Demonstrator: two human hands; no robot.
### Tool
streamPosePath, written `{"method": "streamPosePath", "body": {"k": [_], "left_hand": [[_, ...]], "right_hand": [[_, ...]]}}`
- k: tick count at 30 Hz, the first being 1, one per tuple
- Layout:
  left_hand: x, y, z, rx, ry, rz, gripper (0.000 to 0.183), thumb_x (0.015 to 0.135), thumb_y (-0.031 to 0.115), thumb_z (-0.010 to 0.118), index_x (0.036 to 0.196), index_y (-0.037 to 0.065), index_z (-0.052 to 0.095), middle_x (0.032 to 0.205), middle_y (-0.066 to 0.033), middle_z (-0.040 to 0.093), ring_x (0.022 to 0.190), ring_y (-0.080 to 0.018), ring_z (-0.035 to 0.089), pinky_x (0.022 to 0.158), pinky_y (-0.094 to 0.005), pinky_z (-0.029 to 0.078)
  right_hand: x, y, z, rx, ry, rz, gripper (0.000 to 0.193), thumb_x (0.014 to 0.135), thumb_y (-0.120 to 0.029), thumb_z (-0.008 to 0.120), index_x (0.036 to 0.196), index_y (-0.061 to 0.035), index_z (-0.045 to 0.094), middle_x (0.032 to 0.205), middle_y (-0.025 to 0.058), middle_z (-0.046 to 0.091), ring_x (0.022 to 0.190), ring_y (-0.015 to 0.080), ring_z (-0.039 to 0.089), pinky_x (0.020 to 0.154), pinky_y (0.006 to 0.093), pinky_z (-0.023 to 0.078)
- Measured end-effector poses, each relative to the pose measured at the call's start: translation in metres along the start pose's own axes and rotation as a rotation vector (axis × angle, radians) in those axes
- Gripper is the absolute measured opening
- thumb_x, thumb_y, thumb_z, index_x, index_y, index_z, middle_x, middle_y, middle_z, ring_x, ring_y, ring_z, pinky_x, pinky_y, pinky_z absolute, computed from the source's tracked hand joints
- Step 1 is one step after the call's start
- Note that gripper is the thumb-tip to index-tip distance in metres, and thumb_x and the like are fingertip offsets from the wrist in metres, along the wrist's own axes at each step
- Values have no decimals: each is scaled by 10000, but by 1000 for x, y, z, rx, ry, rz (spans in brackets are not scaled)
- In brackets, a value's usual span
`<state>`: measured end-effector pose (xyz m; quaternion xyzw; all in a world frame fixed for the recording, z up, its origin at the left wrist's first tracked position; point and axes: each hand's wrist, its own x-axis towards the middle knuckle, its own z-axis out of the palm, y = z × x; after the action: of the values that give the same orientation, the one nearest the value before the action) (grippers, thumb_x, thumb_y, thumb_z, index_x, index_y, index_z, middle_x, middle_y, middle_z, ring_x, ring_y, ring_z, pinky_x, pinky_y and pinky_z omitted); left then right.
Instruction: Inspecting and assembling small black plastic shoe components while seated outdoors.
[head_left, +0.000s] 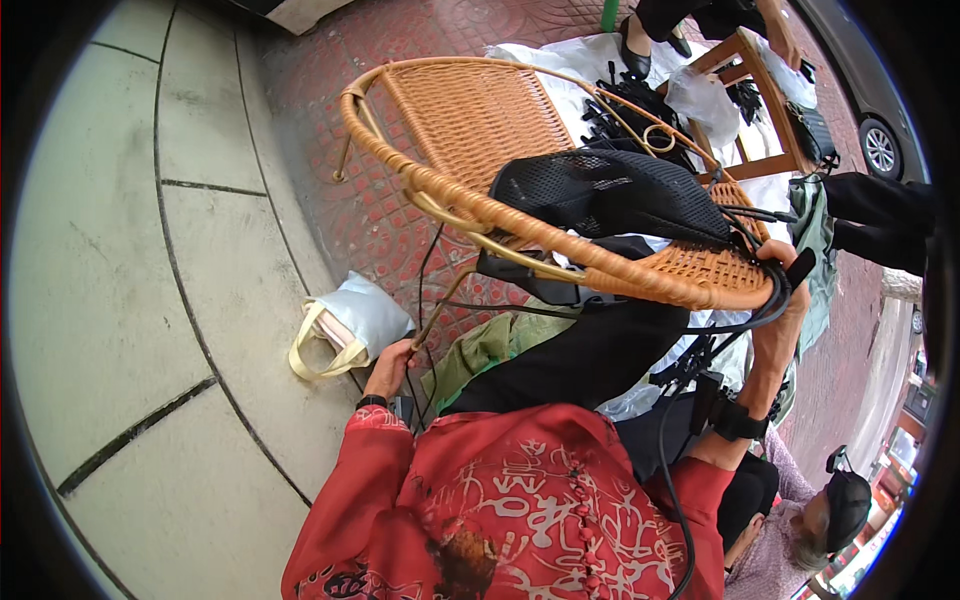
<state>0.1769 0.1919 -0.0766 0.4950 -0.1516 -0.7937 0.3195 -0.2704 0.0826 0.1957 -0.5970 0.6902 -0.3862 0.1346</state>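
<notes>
A tan wicker chair (480, 110) with a thick rounded rim is tilted on its side in front of me, above my lap. My left hand (395, 368) is closed around the end of one of its thin legs. At the right, my right hand (785, 275) grips the chair's rim where black cables (765, 318) loop past the fingers. A black mesh piece (610, 190) rests against the woven seat, with black straps below it. The underside of the right hand's grip is partly hidden. A black band is on each wrist.
A light blue bag (365, 315) with cream handles stands by the pale tiled wall (200, 300). Beyond the chair, black parts lie on white sheeting beside a wooden chair (765, 100). Other people are at the far right and lower right; a parked car (850, 60) is behind.
</notes>
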Motion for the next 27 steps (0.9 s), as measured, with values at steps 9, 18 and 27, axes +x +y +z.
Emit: {"method": "streamPosePath", "body": {"k": [9,18,27], "left_hand": [[9,13,-1,161,236,64,196,793,230,524,702,62,482,658,-24,493,596,-116,462,579,-249,392],[-36,3,-6,-23,415,-102,418,859,437,389,743,53,509,585,-39,490,522,-134,466,530,-263,418],[-32,12,49,-94,229,109,306,863,318,404,867,32,513,675,-59,533,570,-161,512,537,-287,443]], "right_hand": [[1,-13,1,-42,-11,-23,263,598,56,572,841,-23,512,774,35,510,691,144,482,668,231,383],[-30,-79,7,-304,-280,-219,248,488,19,585,719,-32,512,651,89,484,602,260,511,540,302,385],[-54,-107,15,-380,-371,-402,281,497,-64,641,754,-94,532,601,38,429,534,205,485,442,309,347]]}}
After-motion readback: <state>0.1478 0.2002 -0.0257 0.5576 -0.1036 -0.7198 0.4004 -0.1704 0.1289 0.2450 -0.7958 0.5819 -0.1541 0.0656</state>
